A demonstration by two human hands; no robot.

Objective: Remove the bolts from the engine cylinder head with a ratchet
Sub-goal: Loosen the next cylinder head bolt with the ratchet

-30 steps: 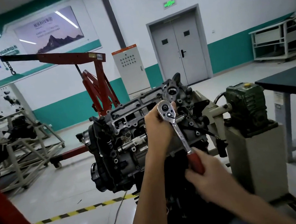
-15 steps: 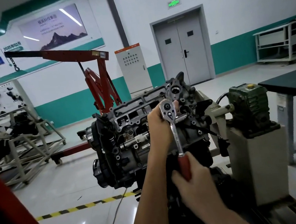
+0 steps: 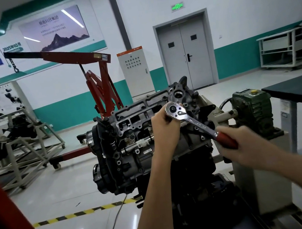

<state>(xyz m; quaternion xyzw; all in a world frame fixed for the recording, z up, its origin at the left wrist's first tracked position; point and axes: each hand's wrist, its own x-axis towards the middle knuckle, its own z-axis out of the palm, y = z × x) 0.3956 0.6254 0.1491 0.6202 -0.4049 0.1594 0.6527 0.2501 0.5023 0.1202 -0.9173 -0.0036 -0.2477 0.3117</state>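
Floor [image 3: 61, 199] open L of engine [image 3: 130, 136]; L hand [image 3: 164, 126], R hand [image 3: 235, 145] curled round ratchet [image 3: 195, 122]

1. Wall panel [image 3: 12, 48], left of the mountain poster [image 3: 54, 29]: we read "2025年02月".
2. Mountain poster: 1 headline row of Chinese characters with smaller lines under it, too soft for us to read.
3. Green lit sign [image 3: 177, 6] over the double door [image 3: 184, 52]: we can't resolve the characters.
4. Orange strip [image 3: 129, 51] atop the grey cabinet [image 3: 135, 74]: 2 short white texts, illegible.
5. Plate [image 3: 98, 55] on the red crane boom [image 3: 61, 54]: unreadable.
6. Barcode sticker [image 3: 142, 144] on the engine [image 3: 127, 117]: print too small.
7. Ratchet [image 3: 195, 122] shank: stamped marks, unreadable.
8. White sheet [image 3: 285, 105] on the table leg [image 3: 291, 134]: unreadable.
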